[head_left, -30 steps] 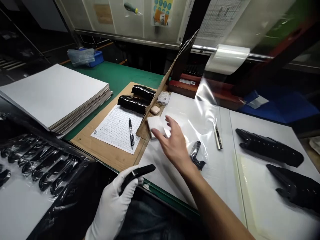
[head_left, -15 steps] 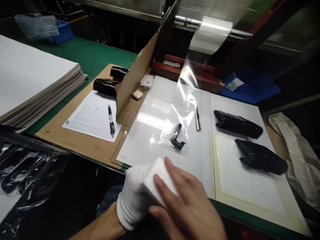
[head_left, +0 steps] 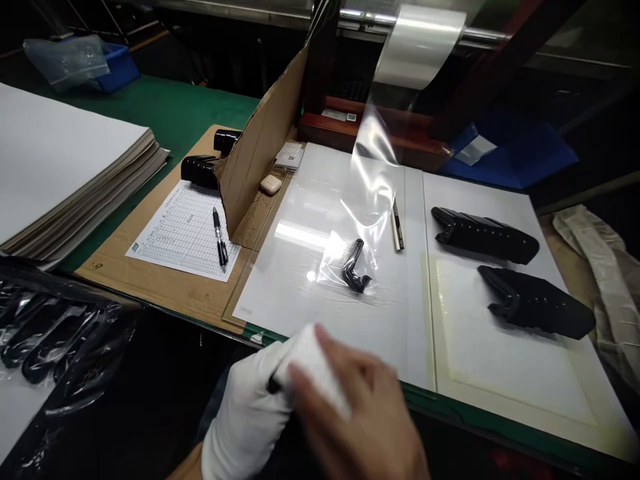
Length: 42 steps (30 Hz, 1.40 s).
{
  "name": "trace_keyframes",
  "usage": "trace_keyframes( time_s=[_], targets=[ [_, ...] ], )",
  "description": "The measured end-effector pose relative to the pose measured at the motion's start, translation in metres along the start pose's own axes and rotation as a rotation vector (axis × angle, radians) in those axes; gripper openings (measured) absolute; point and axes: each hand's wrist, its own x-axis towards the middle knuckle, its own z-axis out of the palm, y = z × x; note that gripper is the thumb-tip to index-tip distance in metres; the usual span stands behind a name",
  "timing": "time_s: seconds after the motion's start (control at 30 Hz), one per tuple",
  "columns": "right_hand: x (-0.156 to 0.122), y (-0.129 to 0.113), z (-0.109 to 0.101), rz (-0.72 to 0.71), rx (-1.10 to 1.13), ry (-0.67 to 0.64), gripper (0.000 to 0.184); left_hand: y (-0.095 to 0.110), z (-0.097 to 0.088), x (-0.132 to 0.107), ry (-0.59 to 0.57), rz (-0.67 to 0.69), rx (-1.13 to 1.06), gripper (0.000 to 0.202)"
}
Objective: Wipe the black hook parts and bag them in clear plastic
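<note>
Black part (head_left: 273,385) behind white block (head_left: 311,365)

A tilted white foam block (head_left: 311,363) presses against a small black part (head_left: 273,385).

One head-worn view, close above a workbench (head_left: 150,113), facing forward and down, lower edge somewhat blurred.

Factory packing station: green-matted workbench (head_left: 150,110), plastic film roll (head_left: 419,40) far right, gridded tally sheet (head_left: 183,233), stacked white sheets (head_left: 65,173) left.
</note>
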Motion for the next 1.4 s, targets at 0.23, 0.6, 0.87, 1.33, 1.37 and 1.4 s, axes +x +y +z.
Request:
trace_keyframes(
  time_s=[0.23,0.6,0.87,1.33,1.37,1.4],
  targets=[
    [-0.009,0.003,0.018,-0.003,0.057,-0.069,0.039,-0.038,-0.011,-0.014,0.012,0.139,0.136,0.030],
    [-0.005,0.011,0.030,-0.032,0.053,-0.021,0.036,-0.049,-0.006,-0.008,-0.003,0.168,0.095,0.041],
    [-0.001,0.016,0.025,-0.121,0.083,-0.090,0.034,-0.051,-0.007,-0.008,-0.022,0.179,0.076,0.040],
    [-0.001,0.021,0.023,0.015,0.115,-0.120,0.043,-0.047,-0.010,-0.005,-0.042,0.181,0.125,0.042],
    [-0.001,0.024,0.023,0.021,0.098,-0.123,0.043,-0.045,-0.011,-0.005,-0.039,0.175,0.133,0.041],
    [-0.001,0.027,0.023,0.047,0.061,-0.115,0.042,-0.042,-0.012,-0.005,-0.034,0.165,0.148,0.040]
  ],
)
